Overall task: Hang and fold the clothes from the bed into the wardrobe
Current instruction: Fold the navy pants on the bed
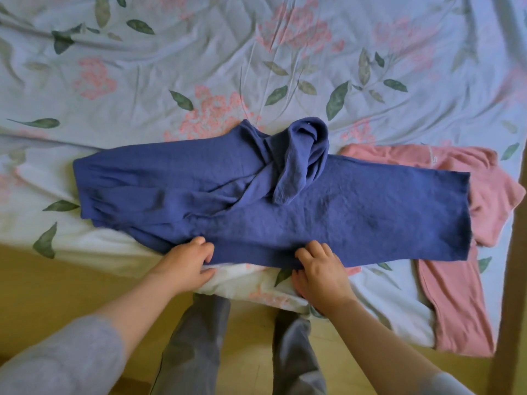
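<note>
A yellowish-tan floor (57, 283) fills the lower left corner, runs along the near edge of the bed (199, 52), and shows again in the bottom right corner. A brown wooden post (510, 309) stands upright along the right side, crossing in front of the bed's right edge. Two legs in grey trousers (196, 340) stand on the floor close against the bed, slightly apart, with a strip of floor showing between them.
</note>
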A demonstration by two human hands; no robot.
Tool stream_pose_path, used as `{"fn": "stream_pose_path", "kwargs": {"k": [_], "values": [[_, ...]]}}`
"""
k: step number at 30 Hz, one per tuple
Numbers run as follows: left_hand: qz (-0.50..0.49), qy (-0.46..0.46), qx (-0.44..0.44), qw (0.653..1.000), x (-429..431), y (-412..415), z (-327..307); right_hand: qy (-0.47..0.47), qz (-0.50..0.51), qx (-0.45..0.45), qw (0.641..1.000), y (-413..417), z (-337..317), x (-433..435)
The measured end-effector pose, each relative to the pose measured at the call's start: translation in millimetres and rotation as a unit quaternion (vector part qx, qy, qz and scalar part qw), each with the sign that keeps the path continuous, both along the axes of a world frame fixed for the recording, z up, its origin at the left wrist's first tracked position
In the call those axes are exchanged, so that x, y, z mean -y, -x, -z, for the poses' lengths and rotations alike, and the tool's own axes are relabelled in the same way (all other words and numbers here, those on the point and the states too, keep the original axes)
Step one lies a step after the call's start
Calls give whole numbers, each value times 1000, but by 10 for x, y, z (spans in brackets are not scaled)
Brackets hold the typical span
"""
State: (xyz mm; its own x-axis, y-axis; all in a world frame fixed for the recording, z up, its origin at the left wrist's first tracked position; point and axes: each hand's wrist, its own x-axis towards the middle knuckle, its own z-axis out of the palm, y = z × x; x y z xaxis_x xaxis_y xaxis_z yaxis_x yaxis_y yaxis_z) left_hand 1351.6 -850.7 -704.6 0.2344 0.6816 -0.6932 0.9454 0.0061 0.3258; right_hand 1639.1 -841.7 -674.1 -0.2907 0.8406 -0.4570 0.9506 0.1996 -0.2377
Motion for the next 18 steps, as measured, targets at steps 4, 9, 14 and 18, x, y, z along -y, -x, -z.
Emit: {"fn": "stream_pose_path", "kwargs": {"k": [4, 9, 14, 18], "values": [[-51, 60, 1, 997, -105, -14, -38, 55, -9, 38, 998, -25, 35, -47], [-117, -82, 49, 989, -358, -175, -201, 17, 48, -14, 999, 2, -74, -258], [-176, -185, 67, 965, -615, -237, -211, -21, 269, -110, 957, 288, -86, -748], [-148, -191, 49, 969, -783, -251, -128, 13, 341, -91, 935, 488, -18, -1121]]}}
